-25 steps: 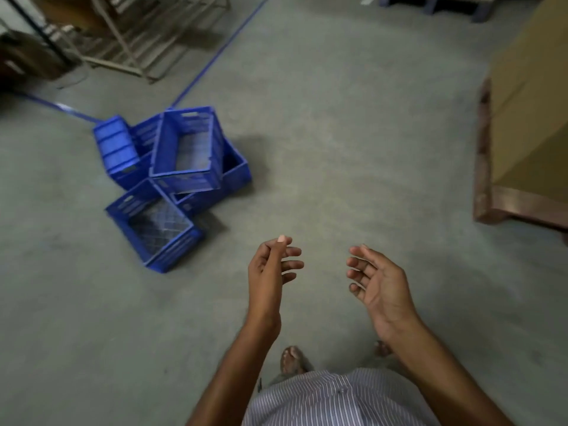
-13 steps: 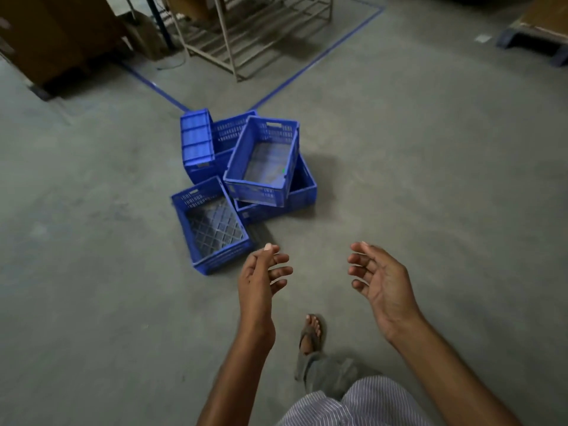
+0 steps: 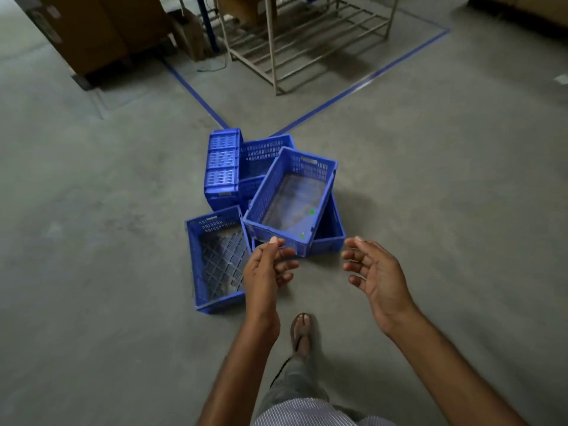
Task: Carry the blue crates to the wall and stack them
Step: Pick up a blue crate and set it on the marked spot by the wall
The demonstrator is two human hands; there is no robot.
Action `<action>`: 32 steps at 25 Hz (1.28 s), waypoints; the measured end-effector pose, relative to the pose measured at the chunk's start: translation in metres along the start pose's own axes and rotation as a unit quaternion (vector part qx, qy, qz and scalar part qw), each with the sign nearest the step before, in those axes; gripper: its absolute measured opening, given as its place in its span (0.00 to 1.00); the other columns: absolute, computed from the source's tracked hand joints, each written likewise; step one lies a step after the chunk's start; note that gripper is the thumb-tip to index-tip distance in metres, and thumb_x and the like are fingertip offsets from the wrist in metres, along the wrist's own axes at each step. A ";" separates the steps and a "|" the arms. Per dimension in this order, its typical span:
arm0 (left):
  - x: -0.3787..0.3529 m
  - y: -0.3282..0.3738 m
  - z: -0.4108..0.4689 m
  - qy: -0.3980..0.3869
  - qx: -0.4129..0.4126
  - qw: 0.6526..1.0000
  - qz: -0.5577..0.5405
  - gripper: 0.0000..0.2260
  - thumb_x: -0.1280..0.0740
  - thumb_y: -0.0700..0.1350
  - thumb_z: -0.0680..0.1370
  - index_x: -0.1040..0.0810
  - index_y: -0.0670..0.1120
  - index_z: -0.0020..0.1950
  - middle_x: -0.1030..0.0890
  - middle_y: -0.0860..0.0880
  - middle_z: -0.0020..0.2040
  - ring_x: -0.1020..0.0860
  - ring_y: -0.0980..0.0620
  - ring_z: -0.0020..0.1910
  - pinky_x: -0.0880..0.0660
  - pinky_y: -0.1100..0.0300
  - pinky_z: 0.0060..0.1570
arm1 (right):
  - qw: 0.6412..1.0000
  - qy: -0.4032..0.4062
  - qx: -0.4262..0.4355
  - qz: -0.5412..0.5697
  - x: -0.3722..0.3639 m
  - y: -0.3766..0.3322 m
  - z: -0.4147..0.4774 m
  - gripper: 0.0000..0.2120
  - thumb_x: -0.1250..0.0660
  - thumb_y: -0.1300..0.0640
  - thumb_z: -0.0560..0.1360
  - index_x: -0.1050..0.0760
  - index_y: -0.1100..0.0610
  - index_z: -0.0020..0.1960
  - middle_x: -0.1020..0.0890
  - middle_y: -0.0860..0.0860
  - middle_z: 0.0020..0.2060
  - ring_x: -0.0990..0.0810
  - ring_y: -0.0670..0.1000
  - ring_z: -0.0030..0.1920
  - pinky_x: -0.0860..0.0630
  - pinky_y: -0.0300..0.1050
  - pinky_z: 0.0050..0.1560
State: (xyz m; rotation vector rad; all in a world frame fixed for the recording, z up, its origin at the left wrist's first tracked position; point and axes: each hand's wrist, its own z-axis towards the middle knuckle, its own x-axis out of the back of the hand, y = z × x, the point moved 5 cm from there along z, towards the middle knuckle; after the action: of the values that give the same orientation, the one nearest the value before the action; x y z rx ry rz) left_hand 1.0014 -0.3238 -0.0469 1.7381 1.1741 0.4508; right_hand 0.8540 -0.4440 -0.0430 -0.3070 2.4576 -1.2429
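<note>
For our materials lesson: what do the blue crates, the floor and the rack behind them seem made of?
Blue crates: likely moulded plastic, uniform colour, slotted walls. Floor: seemingly bare concrete, matt grey, mottled. Rack: probably metal, thin straight bars, dull beige finish.

Your left hand (image 3: 264, 278) and right hand (image 3: 379, 281) were held out empty, fingers loosely curled, over the grey concrete floor (image 3: 445, 195). Ahead: a tilted blue slotted plastic crate (image 3: 292, 198) resting on a lower crate (image 3: 330, 241), a flat crate (image 3: 215, 259) to the left, an upended crate (image 3: 222, 167) behind. Metal rack (image 3: 272, 41) stood beyond blue floor tape (image 3: 353, 87).
</note>
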 end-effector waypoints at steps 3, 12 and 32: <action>-0.027 0.002 0.068 0.012 0.020 1.000 -0.019 0.10 0.36 0.52 0.83 0.19 0.47 0.53 0.14 0.49 0.42 0.18 0.53 0.37 0.26 0.63 0.37 | 0.999 -0.014 -0.015 -0.037 -0.022 -0.022 0.073 0.09 0.36 0.51 0.80 0.20 0.54 0.51 0.17 0.49 0.39 0.22 0.45 0.35 0.31 0.41 0.37; -0.095 0.028 0.230 0.083 0.066 0.990 -0.095 0.16 0.39 0.58 0.83 0.19 0.47 0.52 0.14 0.49 0.43 0.17 0.52 0.37 0.25 0.63 0.35 | 0.985 -0.092 -0.070 -0.132 -0.078 -0.105 0.269 0.09 0.36 0.49 0.80 0.21 0.54 0.51 0.18 0.48 0.38 0.22 0.44 0.33 0.31 0.39 0.34; -0.169 -0.164 0.399 0.420 0.120 0.864 -0.250 0.14 0.39 0.58 0.83 0.20 0.50 0.54 0.15 0.52 0.46 0.17 0.56 0.40 0.25 0.63 0.38 | 0.815 -0.345 -0.165 -0.436 -0.070 -0.037 0.627 0.09 0.36 0.53 0.80 0.22 0.56 0.56 0.18 0.48 0.38 0.22 0.43 0.32 0.31 0.38 0.33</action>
State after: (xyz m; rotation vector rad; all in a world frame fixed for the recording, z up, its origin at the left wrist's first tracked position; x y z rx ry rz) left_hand 1.1265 -0.6569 -0.3442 1.3476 2.3177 0.7967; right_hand 1.1802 -0.8980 -0.3376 -1.7815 1.8380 -0.7057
